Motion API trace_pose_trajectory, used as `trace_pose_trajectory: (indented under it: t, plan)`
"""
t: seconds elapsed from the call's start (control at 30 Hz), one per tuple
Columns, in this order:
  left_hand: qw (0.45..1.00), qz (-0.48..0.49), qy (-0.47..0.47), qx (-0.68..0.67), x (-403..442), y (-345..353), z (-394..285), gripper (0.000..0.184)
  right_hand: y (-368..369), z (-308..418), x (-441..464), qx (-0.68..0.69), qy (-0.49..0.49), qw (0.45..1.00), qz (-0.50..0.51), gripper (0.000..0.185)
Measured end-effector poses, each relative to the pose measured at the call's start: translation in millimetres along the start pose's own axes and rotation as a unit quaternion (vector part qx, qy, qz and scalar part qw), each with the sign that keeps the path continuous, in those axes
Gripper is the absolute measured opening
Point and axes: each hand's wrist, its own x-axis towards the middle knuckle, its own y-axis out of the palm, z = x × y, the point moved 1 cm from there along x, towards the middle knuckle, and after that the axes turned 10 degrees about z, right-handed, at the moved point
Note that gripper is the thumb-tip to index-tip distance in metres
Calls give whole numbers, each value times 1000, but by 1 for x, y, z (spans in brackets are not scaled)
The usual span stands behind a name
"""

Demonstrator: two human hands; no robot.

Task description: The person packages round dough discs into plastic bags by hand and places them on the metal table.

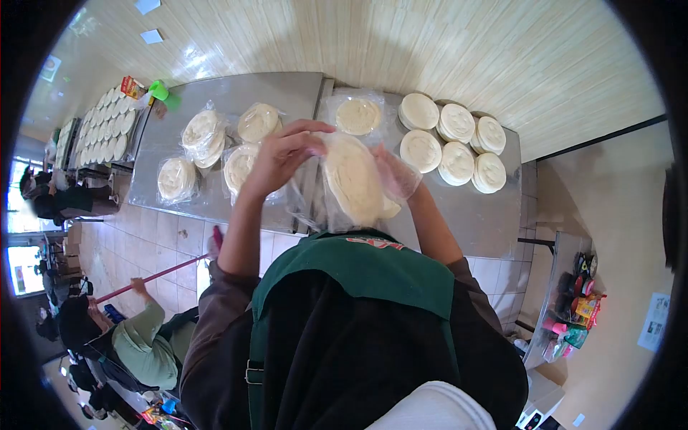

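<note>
In front of my apron a clear plastic bag with a stack of pale round flatbreads (352, 179) is held up and tilted. My left hand (292, 154) pinches the bag's upper left edge, thumb and fingers bent together. My right hand (393, 174), in what looks like a clear plastic glove, grips the bag from the right; its fingertips are partly hidden by plastic. Just beyond my hands lies another bagged flatbread stack (358, 116). Bare stacks of flatbreads (421, 151) stand in rows to the right of my right hand.
Several bagged stacks (177, 179) lie on the left metal table (294, 89). Farther left are trays of round dough pieces (107, 125) and a green cup (159, 89). A person in a green shirt (147, 351) holds a red pole (168, 271). A side shelf (555, 301) carries colourful packets.
</note>
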Motion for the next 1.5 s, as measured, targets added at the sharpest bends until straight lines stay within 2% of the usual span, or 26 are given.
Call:
trace_pose_trajectory:
  t: [0.07, 0.1, 0.13, 0.17, 0.2, 0.23, 0.3, 0.33, 0.43, 0.47, 0.53, 0.63, 0.73, 0.83, 0.93, 1.03, 1.07, 1.17, 1.2, 1.3, 1.4, 1.5]
  plan:
    - [996, -5, 37, -77, 8, 23, 22, 17, 7, -2, -4, -55, -13, 998, 32, 50]
    - [998, -26, 13, -64, 9, 27, 24, 17, 15, -2, -7, -83, -19, 995, 46, 51]
    - [997, -48, -13, -52, 9, 31, 25, 17, 25, 0, -10, -22, -30, 999, 2, 48]
    - [996, -71, -39, -40, 6, 34, 25, 18, 27, 3, -15, -26, -44, 997, -53, 46]
    - [979, -80, -181, -40, -2, 32, 30, 25, 26, 7, -21, -29, -57, 992, -109, 43]
    - [970, -101, -204, 89, -8, 29, 34, 27, 24, 9, -27, -31, -69, 984, -163, 41]
    - [899, -135, -238, 342, -24, 27, 46, 33, 8, 9, -37, -32, -161, 945, -284, 34]
    - [882, -94, -300, 352, -33, 27, 55, 33, 1, 10, -41, -32, -206, 916, -342, 31]
    - [909, -79, -277, 300, -36, 45, 57, 21, -4, 19, -45, -52, -269, 906, -323, 28]
    - [946, -111, -253, 172, -31, 50, 55, 16, -2, 19, -46, -68, -270, 904, -324, 29]
    - [963, -170, -190, -90, -18, 63, 50, 11, 12, 18, -44, -101, -274, 900, -324, 31]
    - [959, -149, -234, -55, -4, 71, 37, 18, 15, 14, -42, -90, -241, 913, -317, 34]
    - [961, -152, -213, -89, -3, 77, 50, 24, 23, 20, -47, -104, -220, 927, -286, 36]
    - [950, -155, -203, -179, -4, 81, 43, 22, 20, 28, -54, -134, -223, 924, -281, 35]
    - [920, -226, -187, -260, -2, 92, 38, 25, 10, 32, -63, -141, -262, 916, -270, 40]
    - [862, -350, -199, -307, -3, 108, 45, 28, 28, 12, -64, 1, -336, 929, -155, 54]
    - [859, -372, -185, -299, -4, 115, 51, 27, 36, 4, -62, 47, -358, 926, -113, 58]
    - [901, -390, -147, -123, -3, 131, 50, 28, 56, -13, -48, 6, -384, 910, -154, 59]
    - [911, -396, -94, -71, 3, 130, 34, 23, 55, -7, -46, -2, -373, 907, -197, 58]
    - [951, -290, -86, 62, 0, 131, 22, 15, 37, 15, -50, 32, -296, 879, -373, 61]
    - [975, -190, -51, 103, -11, 129, 26, 9, 18, 26, -64, -23, -273, 866, -418, 60]
    - [975, -141, 14, 170, -24, 115, 48, 11, 13, 28, -75, -131, -280, 803, -510, 54]
